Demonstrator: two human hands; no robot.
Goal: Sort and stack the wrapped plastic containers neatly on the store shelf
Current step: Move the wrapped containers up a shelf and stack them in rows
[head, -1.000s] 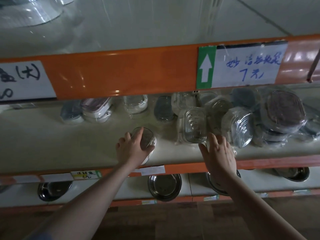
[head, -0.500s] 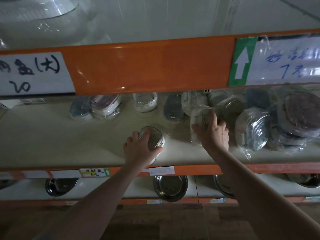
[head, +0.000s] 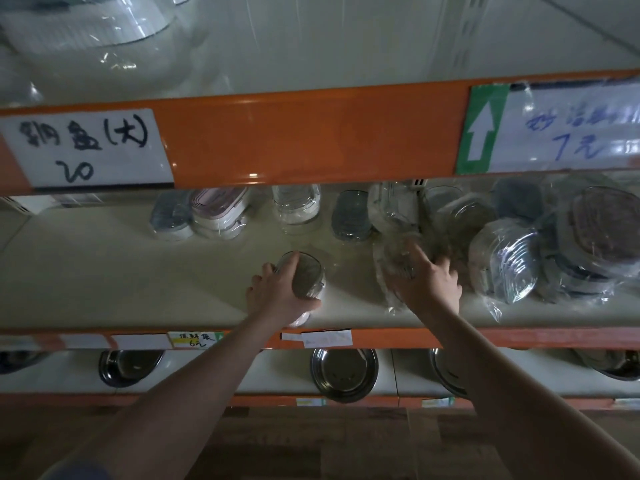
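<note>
The left hand (head: 280, 292) grips a small round tub (head: 306, 277) near the front of the shelf (head: 104, 278), thumb under its near side and fingers curled over its far rim; the tub is tipped on edge, its flat face turned up and toward the right. That hold probably serves to keep the tub apart from the loose heap while a place for it is chosen. The right hand (head: 427, 284) reaches into the near edge of the heap (head: 519, 251) at centre-right, where wrapped tubs lean against one another at odd angles. Its fingers are curled into a crinkled wrapped pack (head: 394, 268), blurred by motion, and appear to be grasping it; the exact pinch cannot be told. A tidier row of tubs (head: 221, 213) stands at the back of the shelf, well apart from both hands. Both forearms extend straight forward and upward from below the shelf edge, wrists level, palms turned inward toward each other. Sorting looks only partly done.
</note>
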